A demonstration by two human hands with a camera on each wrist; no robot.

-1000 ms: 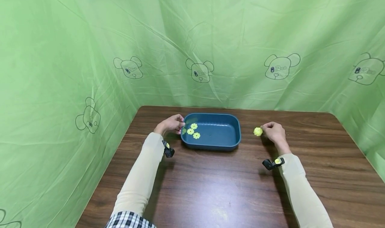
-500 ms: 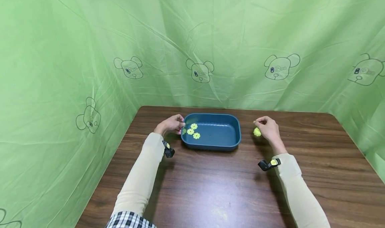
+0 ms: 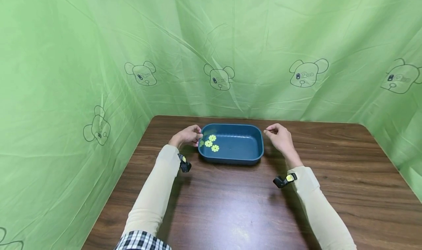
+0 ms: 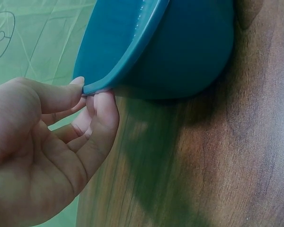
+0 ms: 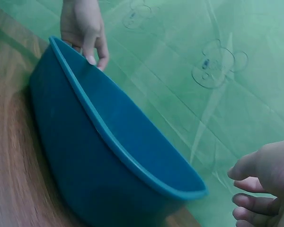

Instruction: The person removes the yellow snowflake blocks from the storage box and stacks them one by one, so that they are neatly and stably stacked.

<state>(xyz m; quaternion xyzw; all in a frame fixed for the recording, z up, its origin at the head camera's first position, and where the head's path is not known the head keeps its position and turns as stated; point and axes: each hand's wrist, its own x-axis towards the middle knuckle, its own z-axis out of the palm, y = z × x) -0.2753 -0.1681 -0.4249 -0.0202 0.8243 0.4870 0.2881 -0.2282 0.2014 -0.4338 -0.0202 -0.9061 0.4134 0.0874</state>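
Note:
A dark blue rectangular plastic basin stands on the table in the head view. Three flat yellow flower shapes lie in its left part. My left hand pinches the basin's left rim between thumb and fingers; the left wrist view shows the thumb over the edge. To the right, my right hand hovers close to the basin's right rim. In the right wrist view its loosely bent fingers are apart from the rim, with nothing visible between them. The yellow flower cluster seen earlier at right is out of sight.
A brown wood-grain table carries the basin, its back edge near a green curtain printed with bear heads. The curtain also runs along the left. Each wrist wears a small black camera mount.
My right hand has moved left from beside the yellow flower cluster to near the basin's right rim. The cluster is no longer visible. My left hand and the basin stay put.

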